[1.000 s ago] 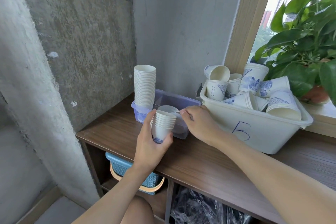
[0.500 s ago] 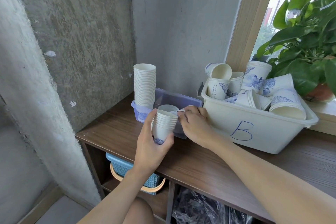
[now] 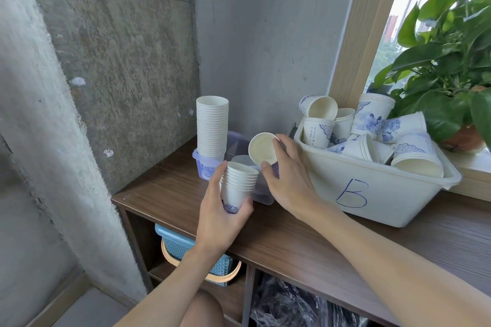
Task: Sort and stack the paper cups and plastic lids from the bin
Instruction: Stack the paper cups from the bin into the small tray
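White nested paper cups gripped upright in left hand, right hand pinching tilted single cup beside them, above wooden worktop

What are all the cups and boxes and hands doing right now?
Left hand: grips the short stack.
Short stack: nested, upright, held.
Right hand: holds the single cup.
Single cup: empty, tipped sideways, mouth toward the camera.
Tall stack: upright, standing in the tub.
Tub: open.
Bin: open, heaped with loose cups lying every way.
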